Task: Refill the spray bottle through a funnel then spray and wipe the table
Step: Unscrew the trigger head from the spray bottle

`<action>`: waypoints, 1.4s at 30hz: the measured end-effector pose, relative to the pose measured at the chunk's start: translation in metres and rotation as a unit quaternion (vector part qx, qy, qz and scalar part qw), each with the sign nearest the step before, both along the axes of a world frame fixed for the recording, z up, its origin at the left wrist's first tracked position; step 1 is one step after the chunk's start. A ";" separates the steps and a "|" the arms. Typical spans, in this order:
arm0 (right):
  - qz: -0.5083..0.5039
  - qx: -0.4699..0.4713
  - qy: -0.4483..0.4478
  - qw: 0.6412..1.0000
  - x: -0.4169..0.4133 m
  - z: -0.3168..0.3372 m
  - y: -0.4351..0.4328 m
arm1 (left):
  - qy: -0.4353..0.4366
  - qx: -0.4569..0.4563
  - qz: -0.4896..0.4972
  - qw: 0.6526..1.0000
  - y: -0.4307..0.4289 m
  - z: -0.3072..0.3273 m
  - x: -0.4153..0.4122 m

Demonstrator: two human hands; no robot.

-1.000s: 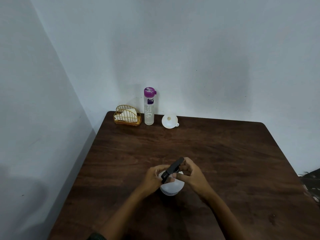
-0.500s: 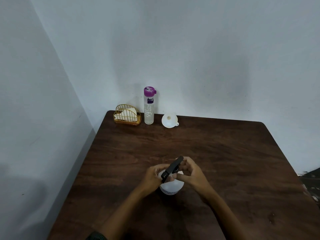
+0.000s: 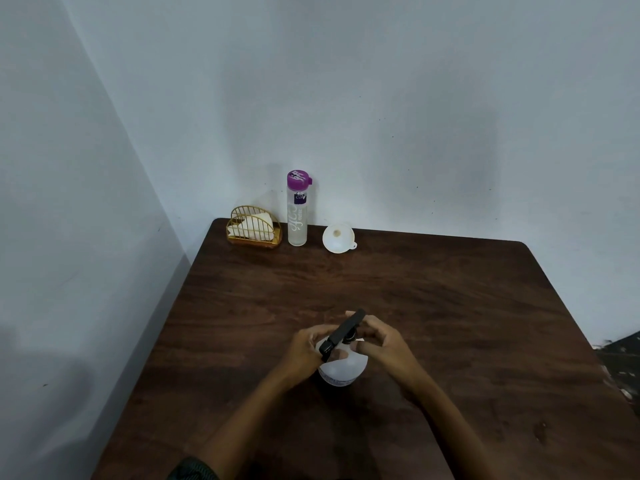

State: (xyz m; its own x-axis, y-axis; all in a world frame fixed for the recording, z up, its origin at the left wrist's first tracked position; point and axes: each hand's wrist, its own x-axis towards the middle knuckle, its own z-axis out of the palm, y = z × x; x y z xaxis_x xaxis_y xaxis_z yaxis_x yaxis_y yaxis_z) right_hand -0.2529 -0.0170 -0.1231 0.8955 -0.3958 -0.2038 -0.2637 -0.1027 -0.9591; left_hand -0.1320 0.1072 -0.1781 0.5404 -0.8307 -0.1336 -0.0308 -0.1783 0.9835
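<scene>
A white spray bottle (image 3: 343,370) with a black trigger head (image 3: 341,334) stands near the middle of the dark wooden table (image 3: 450,306). My left hand (image 3: 303,351) grips the bottle's shoulder from the left. My right hand (image 3: 384,344) has its fingers curled round the base of the black head at the neck. At the table's far edge a white funnel (image 3: 338,238) lies on its side, and a clear water bottle (image 3: 297,209) with a purple cap stands upright to its left.
A gold wire holder (image 3: 253,230) with white cloths or napkins sits in the far left corner beside the water bottle. Walls close in behind and to the left. Dark clutter lies on the floor beyond the table's right edge.
Both hands stay on the spray bottle. The black head and the fingers have shifted only slightly, with the view tilting a little.
</scene>
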 end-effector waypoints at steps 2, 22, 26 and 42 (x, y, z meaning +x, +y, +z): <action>-0.015 0.002 -0.016 1.000 0.001 0.001 0.002 | 0.007 0.000 0.003 1.000 0.000 0.000 0.000; 0.004 -0.004 -0.014 1.000 0.002 0.002 0.001 | 0.004 0.002 0.002 1.000 0.001 -0.001 0.000; 0.014 -0.023 -0.020 0.999 0.003 0.001 -0.002 | 0.004 0.008 -0.001 1.000 0.000 0.001 0.001; -0.037 -0.036 -0.029 0.998 0.007 -0.004 0.006 | 0.006 0.007 0.002 1.000 0.001 0.006 -0.002</action>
